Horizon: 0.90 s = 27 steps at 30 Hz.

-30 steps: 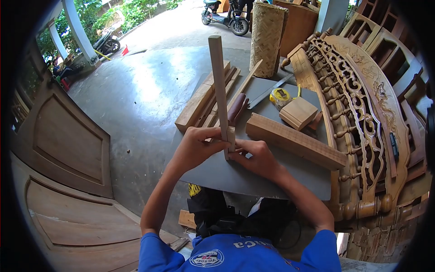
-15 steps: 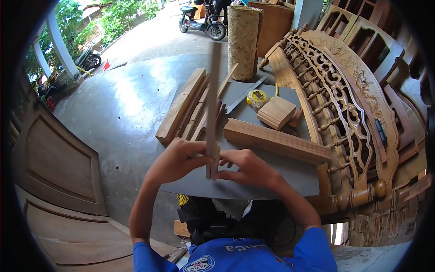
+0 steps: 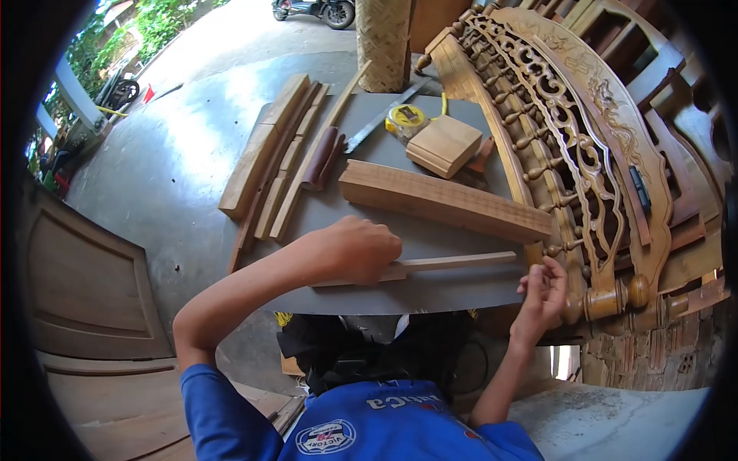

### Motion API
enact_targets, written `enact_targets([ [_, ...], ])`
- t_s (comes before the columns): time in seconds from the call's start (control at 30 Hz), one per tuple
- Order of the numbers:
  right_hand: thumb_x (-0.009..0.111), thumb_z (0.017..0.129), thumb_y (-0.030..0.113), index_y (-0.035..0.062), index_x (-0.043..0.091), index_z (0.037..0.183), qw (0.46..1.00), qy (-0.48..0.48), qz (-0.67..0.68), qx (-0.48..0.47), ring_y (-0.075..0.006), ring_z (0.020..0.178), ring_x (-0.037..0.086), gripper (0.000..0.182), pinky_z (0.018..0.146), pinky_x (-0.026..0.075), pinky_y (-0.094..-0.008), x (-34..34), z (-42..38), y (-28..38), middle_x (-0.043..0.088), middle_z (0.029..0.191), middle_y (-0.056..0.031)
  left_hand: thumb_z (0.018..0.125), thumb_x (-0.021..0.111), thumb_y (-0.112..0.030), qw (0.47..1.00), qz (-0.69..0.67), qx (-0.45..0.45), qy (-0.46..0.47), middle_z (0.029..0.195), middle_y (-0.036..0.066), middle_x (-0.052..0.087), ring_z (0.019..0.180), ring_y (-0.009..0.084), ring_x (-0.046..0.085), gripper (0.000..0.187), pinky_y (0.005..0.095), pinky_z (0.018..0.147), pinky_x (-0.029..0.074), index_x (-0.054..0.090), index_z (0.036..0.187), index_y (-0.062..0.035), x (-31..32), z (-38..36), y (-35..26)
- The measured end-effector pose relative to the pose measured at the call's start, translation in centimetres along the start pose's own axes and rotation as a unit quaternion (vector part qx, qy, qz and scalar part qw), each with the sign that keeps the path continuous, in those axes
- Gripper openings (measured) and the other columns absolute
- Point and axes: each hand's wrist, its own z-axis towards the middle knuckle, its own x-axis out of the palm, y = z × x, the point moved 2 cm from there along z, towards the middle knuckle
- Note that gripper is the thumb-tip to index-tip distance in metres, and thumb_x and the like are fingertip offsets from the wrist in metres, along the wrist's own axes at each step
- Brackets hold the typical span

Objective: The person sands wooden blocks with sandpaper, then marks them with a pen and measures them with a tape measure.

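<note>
A thin, pale wooden strip [image 3: 461, 262] lies crosswise near the front of the grey tabletop [image 3: 323, 300]. My left hand [image 3: 360, 247] is closed over its left part, back of the hand up, hiding the fingers' grip. A shorter wooden piece [image 3: 394, 275] shows under the strip beside that hand. Past the strip's right end, my right hand [image 3: 543, 296] is raised at the table's edge, its fingers loosely curled and apart, with nothing clearly seen in them. Just behind the strip rests a thick wooden beam [image 3: 446, 201].
Several long wood pieces [image 3: 265, 146] lie at the left of the table. Behind the beam are a square wooden block [image 3: 444, 144], a yellow tape measure [image 3: 405, 120] and a metal blade [image 3: 384, 117]. A carved wooden frame [image 3: 569, 154] leans along the right side.
The strip has come down from standing upright between both hands to lying across the table. My right hand has moved away to the right; my left hand has turned over it. The view has shifted.
</note>
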Motion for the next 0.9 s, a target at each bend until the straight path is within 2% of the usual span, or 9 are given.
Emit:
enact_targets([
  [0.03, 0.06, 0.083, 0.005, -0.0006, 0.055, 0.1, 1.0, 0.013, 0.012, -0.002, -0.0072, 0.064, 0.05, 0.018, 0.054, 0.041, -0.0196, 0.3, -0.4, 0.1, 0.054, 0.088, -0.0039, 0.08, 0.057, -0.023, 1.0, 0.014, -0.001, 0.007, 0.075, 0.018, 0.063, 0.073, 0.0344, 0.063, 0.026, 0.0409, 0.066, 0.049, 0.065, 0.077, 0.0008, -0.1, -0.2, -0.3],
  [0.13, 0.063, 0.08, 0.005, 0.0013, 0.058, 0.095, 0.961, 0.106, -0.168, -0.191, -0.0081, 0.064, 0.051, 0.015, 0.053, 0.041, -0.0218, 1.0, -0.6, 0.7, 0.054, 0.089, -0.0048, 0.08, 0.059, -0.023, 0.998, 0.053, -0.04, 0.023, 0.077, 0.018, 0.064, 0.075, 0.0332, 0.063, 0.024, 0.0413, 0.066, 0.049, 0.064, 0.077, 0.0004, -0.2, -0.8, -1.3],
  [0.23, 0.065, 0.076, 0.004, 0.0032, 0.061, 0.092, 0.944, 0.159, -0.2, -0.207, -0.0107, 0.061, 0.052, 0.016, 0.054, 0.043, -0.0235, 2.1, -1.3, 1.4, 0.056, 0.09, -0.0069, 0.08, 0.062, -0.024, 0.995, 0.078, -0.058, -0.012, 0.078, 0.015, 0.065, 0.074, 0.0311, 0.064, 0.023, 0.0407, 0.066, 0.05, 0.066, 0.081, -0.002, 0.5, -1.4, -1.3],
  [0.33, 0.066, 0.074, 0.003, 0.0045, 0.062, 0.09, 0.934, 0.155, -0.209, -0.245, -0.0122, 0.058, 0.053, 0.016, 0.052, 0.043, -0.0248, 3.0, -1.6, 0.6, 0.057, 0.089, -0.0068, 0.083, 0.061, -0.023, 0.981, 0.075, -0.052, -0.173, 0.08, 0.013, 0.065, 0.077, 0.0291, 0.064, 0.02, 0.0381, 0.068, 0.05, 0.066, 0.088, -0.0039, -2.1, -2.0, -0.8],
  [0.43, 0.067, 0.072, 0.004, 0.0053, 0.064, 0.084, 0.929, 0.122, -0.232, -0.262, -0.0148, 0.056, 0.055, 0.012, 0.048, 0.044, -0.028, 3.5, -1.7, 0.2, 0.058, 0.082, -0.006, 0.084, 0.057, -0.015, 0.98, 0.011, -0.134, -0.147, 0.098, 0.01, 0.062, 0.092, 0.0249, 0.06, 0.023, 0.0368, 0.079, 0.05, 0.06, 0.105, -0.0072, -7.9, 1.3, 1.4],
  [0.53, 0.065, 0.073, 0.005, 0.0048, 0.064, 0.082, 0.909, 0.098, -0.256, -0.314, -0.0173, 0.055, 0.055, 0.008, 0.048, 0.044, -0.0281, 3.9, -1.7, -0.5, 0.058, 0.079, -0.0057, 0.072, 0.065, -0.003, 0.976, 0.082, -0.005, -0.2, 0.13, 0.008, 0.046, 0.113, 0.0245, 0.05, 0.064, 0.0386, 0.09, 0.045, 0.043, 0.131, -0.0155, -9.3, 6.9, 6.8],
  [0.6, 0.063, 0.074, 0.006, 0.0046, 0.064, 0.08, 0.915, 0.09, -0.255, -0.3, -0.0184, 0.055, 0.055, 0.006, 0.049, 0.044, -0.0287, 3.6, -1.9, -0.6, 0.058, 0.077, -0.0061, 0.06, 0.074, -0.004, 0.97, 0.198, 0.02, -0.142, 0.137, 0.009, 0.037, 0.122, 0.0272, 0.04, 0.09, 0.0403, 0.096, 0.041, 0.033, 0.138, -0.0199, -8.4, 11.3, 10.2],
  [0.67, 0.062, 0.074, 0.006, 0.0045, 0.064, 0.079, 0.914, 0.091, -0.249, -0.307, -0.0191, 0.054, 0.055, 0.005, 0.049, 0.044, -0.0292, 3.7, -1.9, -0.7, 0.058, 0.076, -0.0064, 0.055, 0.078, -0.009, 0.987, 0.14, 0.02, -0.075, 0.129, 0.01, 0.043, 0.121, 0.029, 0.039, 0.09, 0.0413, 0.097, 0.038, 0.037, 0.134, -0.0195, -7.8, 14.3, 11.5],
  [0.9, 0.063, 0.073, 0.005, 0.0038, 0.063, 0.079, 0.907, 0.156, -0.228, -0.318, -0.0197, 0.058, 0.056, 0.007, 0.051, 0.043, -0.0297, 3.3, -1.6, -0.1, 0.059, 0.075, -0.0077, 0.055, 0.08, -0.02, 0.975, 0.121, 0.008, -0.185, 0.105, 0.008, 0.054, 0.098, 0.0266, 0.054, 0.068, 0.0389, 0.08, 0.046, 0.054, 0.118, -0.0237, -8.6, 12.4, 11.7],
])
